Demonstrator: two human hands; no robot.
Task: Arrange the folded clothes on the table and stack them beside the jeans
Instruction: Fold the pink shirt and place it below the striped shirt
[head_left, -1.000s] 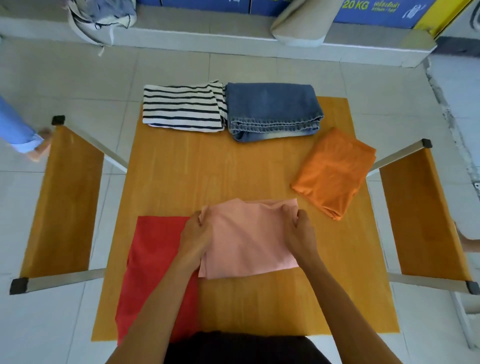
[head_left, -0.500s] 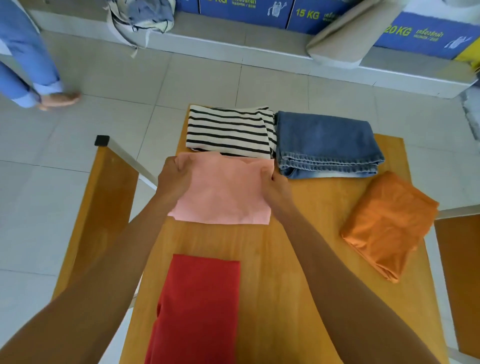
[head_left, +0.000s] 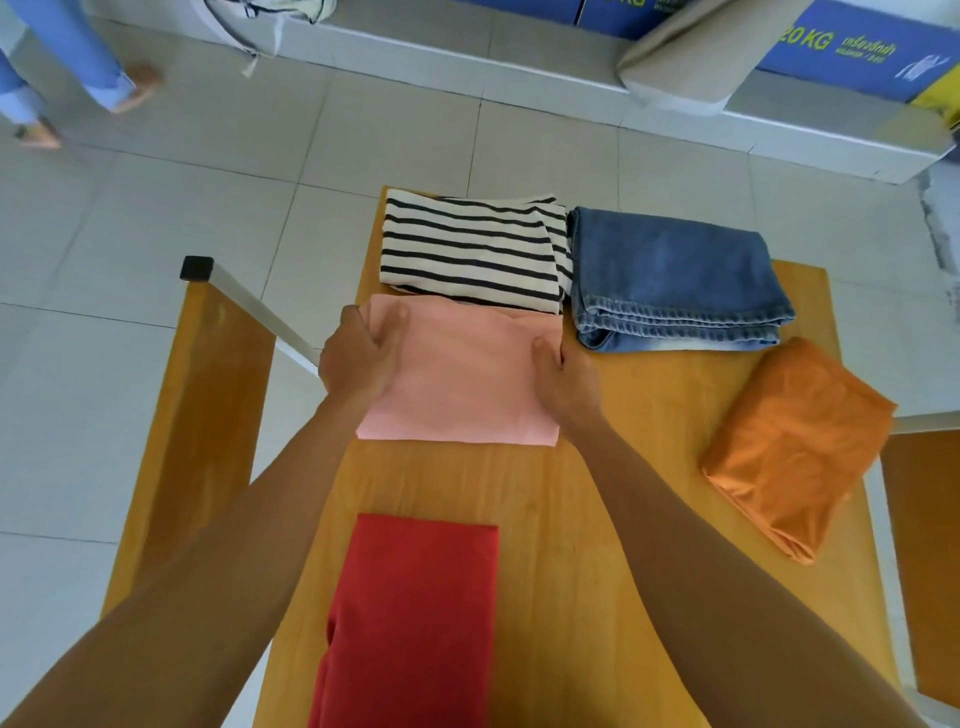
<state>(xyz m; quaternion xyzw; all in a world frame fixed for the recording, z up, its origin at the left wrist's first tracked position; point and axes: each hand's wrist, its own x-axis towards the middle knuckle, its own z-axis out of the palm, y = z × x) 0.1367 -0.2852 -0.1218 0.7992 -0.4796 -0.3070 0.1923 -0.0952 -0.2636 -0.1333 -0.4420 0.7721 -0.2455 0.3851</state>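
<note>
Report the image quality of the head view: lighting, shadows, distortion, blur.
Head view: bright, even daylight; only soft shadows under the jeans and orange garment. Wide-angle distortion bends the table edges and stretches the forearms. The centre is sharp; the box lettering at the top edge is slightly soft.

A floor of large pale tiles (head_left: 156, 234) with thin dark grout lines is being lit evenly by bright daylight. At twelve o'clock a low white ledge (head_left: 467, 57) is being run across the frame, and blue cardboard boxes (head_left: 852, 57) printed "20 KG" are being stood on it. At one o'clock a beige cushion (head_left: 691, 62) is being leaned against them. A wooden bench (head_left: 202, 415) with a white metal frame is being seen at nine o'clock, another (head_left: 924, 545) at three o'clock. At eleven o'clock a bystander's blue trouser legs (head_left: 78, 57) are being shown.
</note>
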